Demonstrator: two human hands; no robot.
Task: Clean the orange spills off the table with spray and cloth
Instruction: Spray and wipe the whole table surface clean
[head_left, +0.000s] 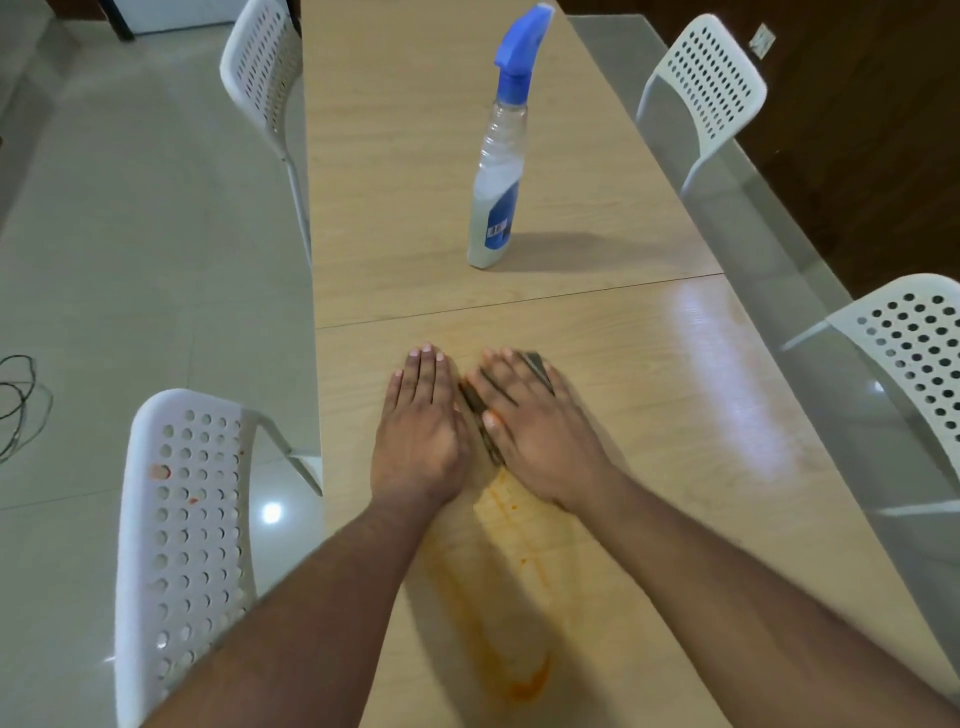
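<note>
Both my hands lie flat, side by side, on the light wooden table (649, 415). My right hand (535, 436) presses down on a dark cloth (480, 410). Only slivers of the cloth show, between the fingers, past the fingertips and under the thumb. My left hand (421, 431) rests palm down right beside it, fingers together; whether it also covers cloth I cannot tell. A smeared orange spill (519, 675) streaks the table from my wrists back toward me. The spray bottle (496, 171), clear with a blue trigger head, stands upright beyond the table seam.
White perforated chairs stand around the table: one at near left (182, 545) with orange spots on it, one at far left (265, 78), and two on the right (711, 83) (914, 353). A black cable (21, 405) lies on the tiled floor at left.
</note>
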